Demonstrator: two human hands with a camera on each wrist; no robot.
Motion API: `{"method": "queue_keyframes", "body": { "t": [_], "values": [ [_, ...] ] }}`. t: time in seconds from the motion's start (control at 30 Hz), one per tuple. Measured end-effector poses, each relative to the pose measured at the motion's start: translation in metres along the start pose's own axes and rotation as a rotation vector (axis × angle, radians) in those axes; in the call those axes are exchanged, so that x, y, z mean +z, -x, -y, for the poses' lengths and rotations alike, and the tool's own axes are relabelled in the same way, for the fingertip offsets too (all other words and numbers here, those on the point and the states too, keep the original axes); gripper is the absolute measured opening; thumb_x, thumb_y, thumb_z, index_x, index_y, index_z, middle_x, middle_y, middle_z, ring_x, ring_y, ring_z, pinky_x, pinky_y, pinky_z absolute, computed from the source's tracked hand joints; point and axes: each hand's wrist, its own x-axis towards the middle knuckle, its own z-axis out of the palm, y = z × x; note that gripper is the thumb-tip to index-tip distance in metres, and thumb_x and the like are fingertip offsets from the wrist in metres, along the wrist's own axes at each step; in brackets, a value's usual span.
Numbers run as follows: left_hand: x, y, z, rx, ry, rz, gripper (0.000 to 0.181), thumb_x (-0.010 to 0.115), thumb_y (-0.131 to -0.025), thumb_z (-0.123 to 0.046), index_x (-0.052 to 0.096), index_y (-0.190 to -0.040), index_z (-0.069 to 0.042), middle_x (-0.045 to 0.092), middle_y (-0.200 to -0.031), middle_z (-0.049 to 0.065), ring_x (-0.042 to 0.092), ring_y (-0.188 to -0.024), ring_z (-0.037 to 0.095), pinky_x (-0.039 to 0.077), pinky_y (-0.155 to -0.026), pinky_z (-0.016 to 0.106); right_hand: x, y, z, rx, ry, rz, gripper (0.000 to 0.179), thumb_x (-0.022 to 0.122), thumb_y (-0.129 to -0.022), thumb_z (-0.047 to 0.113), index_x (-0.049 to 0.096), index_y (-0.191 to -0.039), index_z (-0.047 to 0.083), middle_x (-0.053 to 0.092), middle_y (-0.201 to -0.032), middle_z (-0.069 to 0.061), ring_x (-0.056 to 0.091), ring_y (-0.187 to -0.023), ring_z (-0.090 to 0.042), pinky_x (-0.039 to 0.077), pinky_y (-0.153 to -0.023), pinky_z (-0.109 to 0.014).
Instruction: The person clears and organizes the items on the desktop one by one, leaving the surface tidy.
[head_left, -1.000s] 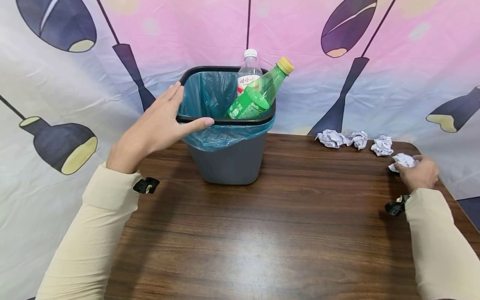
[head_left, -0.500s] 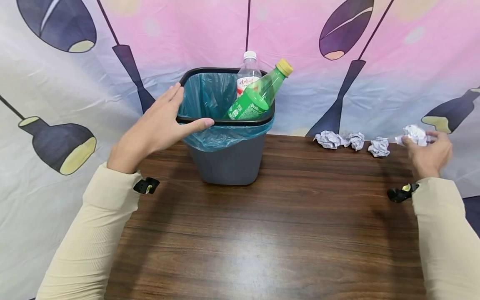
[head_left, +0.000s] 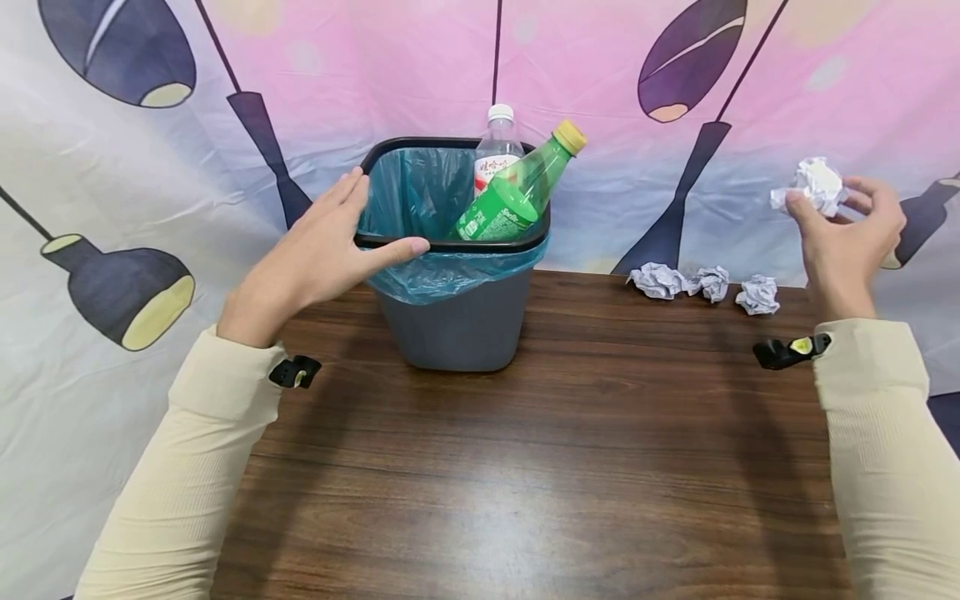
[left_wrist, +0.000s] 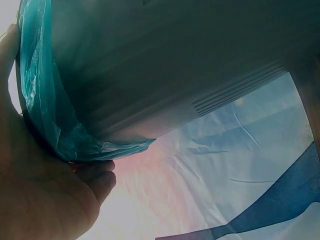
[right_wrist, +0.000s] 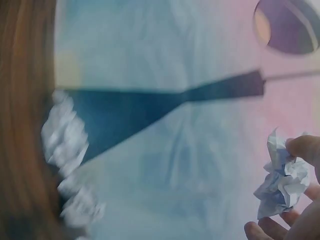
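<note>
Four balls counted: one paper ball (head_left: 817,185) in the right hand (head_left: 852,243), three more paper balls (head_left: 711,284) in a row on the table (head_left: 540,450), below and left of that hand; farther left, one bin (head_left: 453,325) holding one green bottle (head_left: 513,196) and one clear bottle (head_left: 497,155). Right hand: ball pinched between thumb and fingers, raised. Left hand (head_left: 300,258): wide, thumb spread from straight fingers, against the bin.

Dark wood-grain table (head_left: 480,467), grey bin (head_left: 461,329) standing on it, three crumpled paper balls (head_left: 711,284) along the back edge
</note>
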Motion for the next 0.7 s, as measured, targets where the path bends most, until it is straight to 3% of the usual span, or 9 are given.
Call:
{"method": "queue_keyframes", "body": {
  "t": [0.17, 0.3, 0.7],
  "values": [
    [0.000, 0.000, -0.001, 0.002, 0.000, -0.001, 0.116, 0.047, -0.088, -0.081, -0.002, -0.162, -0.007, -0.010, -0.168, 0.005, -0.009, -0.155, 0.024, 0.002, -0.123, 0.054, 0.017, 0.013, 0.026, -0.018, -0.276, 0.036, 0.054, 0.089, -0.074, 0.002, 0.064, -0.120, 0.016, 0.053, -0.117, 0.001, 0.059, -0.091, -0.010, 0.053, -0.083, -0.013],
    [0.000, 0.001, -0.001, -0.001, 0.003, 0.001, 0.116, 0.047, -0.088, -0.081, -0.003, -0.162, -0.007, -0.010, -0.168, 0.005, -0.009, -0.155, 0.024, 0.002, -0.123, 0.054, 0.031, 0.026, 0.044, -0.052, -0.420, 0.076, 0.053, 0.090, -0.070, -0.002, 0.066, -0.115, 0.011, 0.058, -0.114, -0.004, 0.059, -0.091, -0.015, 0.055, -0.082, -0.018],
    [0.000, 0.001, -0.001, -0.001, 0.006, 0.000, 0.116, 0.046, -0.088, -0.081, -0.002, -0.162, -0.007, -0.010, -0.168, 0.004, -0.010, -0.155, 0.023, 0.002, -0.123, 0.054, 0.061, 0.065, 0.102, -0.138, -0.578, 0.185, 0.050, 0.091, -0.071, 0.002, 0.066, -0.114, 0.008, 0.060, -0.119, -0.012, 0.064, -0.090, -0.022, 0.058, -0.071, -0.023]
  ]
}}
